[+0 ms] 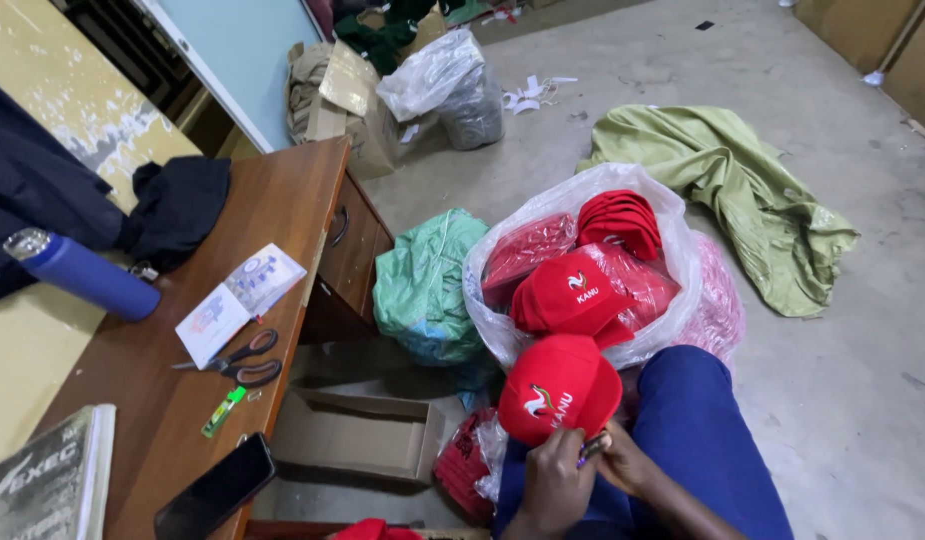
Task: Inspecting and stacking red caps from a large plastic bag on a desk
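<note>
While both hands meet low in my view, I see the left hand (554,478) curled under the brim edge of a red cap (559,388), fingers closed on it, and the right hand (622,462) pressed close beside it, pinched shut around a thin pen-like tool (592,447) whose tip points toward the left hand. What the tool is exactly, I cannot tell. The cap sits just above the hands, resting against the blue trouser leg (707,440) to the right of them, crown turned up with a white emblem showing.

Directly beyond the cap, a clear plastic bag (672,230) stands open and packed with more red caps (570,295), some wrapped in film; it crowds the space ahead of the hands. Farther out and to the right of that, a green cloth (742,180) lies crumpled on the concrete floor. Beyond the hands to the left sits a green sack (427,280), and nearer, an open cardboard box (357,435) lies just left of the left hand.

Well to the left runs a wooden desk (282,200) with scissors (237,362), a green lighter-like stick (222,411), a black phone (214,488), a small booklet (237,300), a blue bottle (82,272) and a dark garment (177,205).
</note>
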